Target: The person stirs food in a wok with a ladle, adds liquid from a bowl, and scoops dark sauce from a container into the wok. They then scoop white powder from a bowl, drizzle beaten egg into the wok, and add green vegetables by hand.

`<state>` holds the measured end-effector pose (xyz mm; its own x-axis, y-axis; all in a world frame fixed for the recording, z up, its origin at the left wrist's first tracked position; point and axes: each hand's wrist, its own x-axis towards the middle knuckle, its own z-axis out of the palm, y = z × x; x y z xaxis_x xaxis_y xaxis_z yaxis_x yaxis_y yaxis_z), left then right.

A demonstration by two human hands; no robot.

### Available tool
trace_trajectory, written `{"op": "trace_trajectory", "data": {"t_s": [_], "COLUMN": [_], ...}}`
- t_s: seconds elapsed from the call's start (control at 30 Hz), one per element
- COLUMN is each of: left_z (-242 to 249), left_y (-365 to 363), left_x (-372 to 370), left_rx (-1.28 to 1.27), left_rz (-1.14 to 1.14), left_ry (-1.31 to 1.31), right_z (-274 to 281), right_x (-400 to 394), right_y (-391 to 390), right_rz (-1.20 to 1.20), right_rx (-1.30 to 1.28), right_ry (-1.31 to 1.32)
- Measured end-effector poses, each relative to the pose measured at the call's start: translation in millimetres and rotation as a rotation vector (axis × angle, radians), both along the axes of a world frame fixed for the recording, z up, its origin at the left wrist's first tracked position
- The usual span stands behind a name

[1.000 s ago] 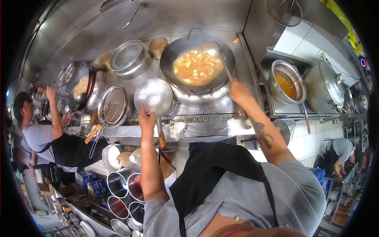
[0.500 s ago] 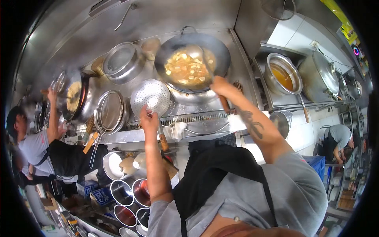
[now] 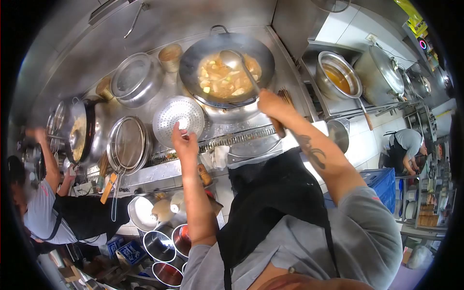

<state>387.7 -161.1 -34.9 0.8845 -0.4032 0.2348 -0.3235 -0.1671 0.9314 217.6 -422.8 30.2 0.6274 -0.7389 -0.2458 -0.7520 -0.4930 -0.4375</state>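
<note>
My right hand (image 3: 271, 104) is closed round the handle of a metal ladle (image 3: 232, 59), whose bowl rests over the food in a large dark wok (image 3: 188, 72). Pale chunks in brownish liquid (image 3: 224, 77) fill the wok's bottom, with steam above. My left hand (image 3: 184, 141) is raised at the near edge of a round perforated skimmer (image 3: 166, 118), fingers partly curled; whether they touch or hold it cannot be made out. The skimmer lies left of the wok, its wooden handle (image 3: 205, 175) partly hidden behind my left forearm.
Left stand a lidded pot (image 3: 133, 79), wire strainers (image 3: 128, 145) and a co-worker (image 3: 38, 208) at another wok (image 3: 77, 133). Right are a pot of orange liquid (image 3: 338, 79) and a tall pot (image 3: 379, 77). Sauce containers (image 3: 159, 245) sit below left. Another person (image 3: 408, 150) bends at far right.
The ladle's bowl has shifted left and more of it shows above the food. The view has turned slightly. My left hand remains by the skimmer.
</note>
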Motion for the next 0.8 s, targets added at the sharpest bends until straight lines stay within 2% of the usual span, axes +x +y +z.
{"op": "trace_trajectory", "data": {"t_s": [0.07, 0.13, 0.17, 0.2, 0.23, 0.3, 0.4, 0.47, 0.57, 0.67, 0.7, 0.77, 0.8], "left_z": [1.5, 6.7, 7.5, 7.3, 7.4, 7.2, 7.0, 10.0, 18.2, 20.9, 20.9, 16.6, 11.4], "left_y": [-4.6, -6.8, -7.3, -6.9, -6.2, -3.0, -2.5, -5.5, -6.7, -1.3, 2.6, 11.7, 14.8], "left_x": [-2.6, -7.6, -8.6, -9.6, -9.0, -7.1, -5.3, -6.0, -9.8, -8.1, -6.3, 0.2, 4.2], "left_rx": [-0.004, 0.024, 0.012, 0.001, -0.012, -0.034, -0.036, -0.024, 0.000, 0.009, 0.017, 0.023, 0.022], "left_rz": [-0.018, -0.029, -0.028, -0.028, -0.027, -0.022, -0.026, -0.036, -0.045, -0.026, -0.015, 0.011, 0.020], "left_ry": [-0.026, -0.002, 0.003, 0.008, 0.012, 0.025, 0.029, 0.012, -0.011, 0.000, -0.012, -0.025, -0.027], "right_z": [-12.1, -0.3, -42.8, 48.6, 38.9, 60.6, 35.4, 25.2, 17.0, 20.9, 68.1, 73.6, 71.6], "right_x": [-1.0, -26.2, -57.0, -73.6, -87.1, -69.4, -28.3, -6.8, 0.4, -36.3, -27.5, -38.4, -34.3], "right_y": [9.1, 14.4, -24.0, 17.5, -5.9, -25.5, -8.5, 21.3, 32.6, -10.3, -8.9, -22.4, -24.5], "right_rz": [-0.024, -0.063, 0.052, -0.132, -0.082, -0.098, -0.089, 0.036, 0.094, 0.178, 0.120, 0.083, 0.080], "right_rx": [0.178, 0.661, 1.022, 1.084, 1.141, 0.883, 0.167, -0.188, 0.063, 0.305, 0.399, 0.347, 0.193], "right_ry": [-0.183, -0.440, -0.730, -0.761, -0.763, -0.230, 0.138, 0.182, 0.132, -0.226, 0.042, -0.006, 0.029]}}
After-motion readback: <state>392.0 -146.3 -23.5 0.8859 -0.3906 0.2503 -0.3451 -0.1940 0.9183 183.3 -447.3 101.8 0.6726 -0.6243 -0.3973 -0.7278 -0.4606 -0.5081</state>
